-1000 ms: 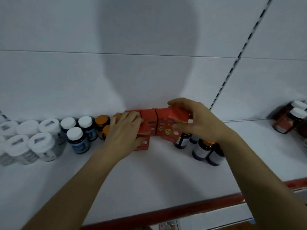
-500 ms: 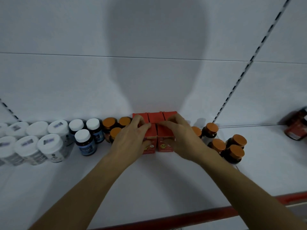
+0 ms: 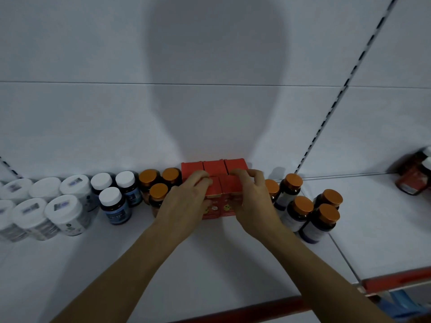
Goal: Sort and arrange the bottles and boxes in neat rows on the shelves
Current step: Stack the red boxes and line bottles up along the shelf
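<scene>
At the back of the shelf, dead centre, we note a block of five cartons: back red boxes, three abreast against the back panel, and front red boxes, two abreast, touching them.

Change: a second ago the right hand held one carton in the air. No carton is aloft now, and we judge it has joined the block. Both hands are down on the front pair.
- Left hand: fingers curled over the top of the left front carton, palm against its 9 o'clock side.
- Right hand: fingertips pinching the top edge of the right front carton, palm at its 3 o'clock side.

Meaning: we read this as squaring-up, with the box group near done.

Surroundings:
- At 9 o'clock of the block: orange-capped bottles, touching or just beside it. Farther out are white-capped dark bottles, then white jars.
- At 3 o'clock: a looser cluster of orange-capped bottles, not yet in rows.
- Far 3 o'clock: dark bottles with red labels, well apart.
- White shelf with a red front lip. A slotted upright sits at 1 o'clock. Light is dim, with a head shadow on the panel.
</scene>
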